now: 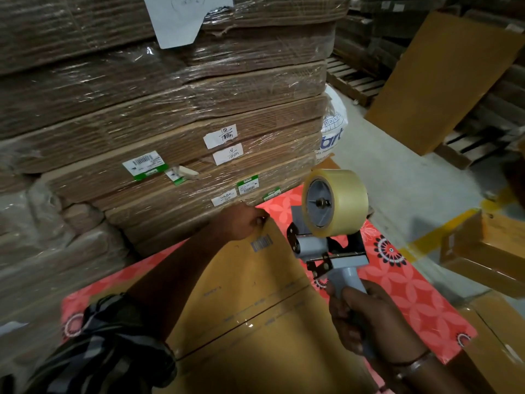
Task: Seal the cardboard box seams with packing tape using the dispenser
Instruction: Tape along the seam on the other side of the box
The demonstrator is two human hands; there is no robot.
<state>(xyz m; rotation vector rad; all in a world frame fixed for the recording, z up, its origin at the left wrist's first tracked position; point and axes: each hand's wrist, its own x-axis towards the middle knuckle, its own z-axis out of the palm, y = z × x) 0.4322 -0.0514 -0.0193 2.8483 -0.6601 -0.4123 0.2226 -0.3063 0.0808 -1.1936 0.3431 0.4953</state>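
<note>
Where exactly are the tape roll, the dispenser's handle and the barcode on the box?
tape roll [342, 203], head view, on its pale outer band.
dispenser handle [350, 277], head view, grey stem above the gripping right hand [369, 322].
barcode [261, 242], head view, middle of its stripes.

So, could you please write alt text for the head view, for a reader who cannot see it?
A person's right hand holds a grey tape dispenser with a clear tape roll above a flat cardboard box, while the left hand grips the box's far corner. The box lies on a red patterned mat before shrink-wrapped cardboard stacks.
</note>
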